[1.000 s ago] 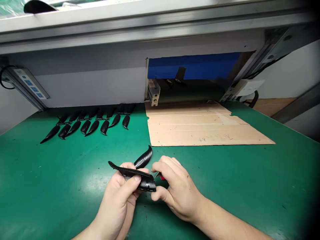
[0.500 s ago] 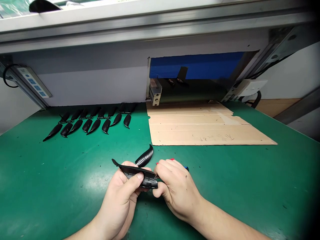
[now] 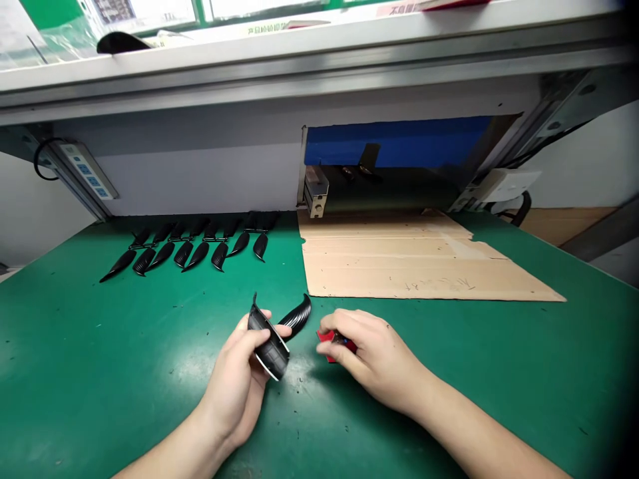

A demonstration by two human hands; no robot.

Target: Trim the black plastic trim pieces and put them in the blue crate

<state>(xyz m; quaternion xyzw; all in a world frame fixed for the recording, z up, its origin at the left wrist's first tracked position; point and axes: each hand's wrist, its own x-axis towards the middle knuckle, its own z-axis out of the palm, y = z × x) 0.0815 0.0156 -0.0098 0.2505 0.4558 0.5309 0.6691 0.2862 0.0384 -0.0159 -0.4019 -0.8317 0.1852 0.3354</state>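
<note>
My left hand (image 3: 238, 379) grips a curved black ribbed plastic part (image 3: 267, 340), holding it turned on edge just above the green mat (image 3: 124, 359). A second black curved part (image 3: 296, 315) lies on the mat right behind it. To the right, my right hand (image 3: 372, 356) is closed around a small red tool (image 3: 333, 340), a few centimetres from the held part and low over the mat.
A row of several black curved parts (image 3: 190, 251) lies at the back left of the mat. A flat sheet of cardboard (image 3: 414, 266) covers the back right. Behind it is an opening with a blue panel (image 3: 399, 141). A power strip (image 3: 86, 170) hangs at the left.
My left hand has turned the black part from lying flat to standing on edge. My right hand has drawn away from it to the right with the red tool.
</note>
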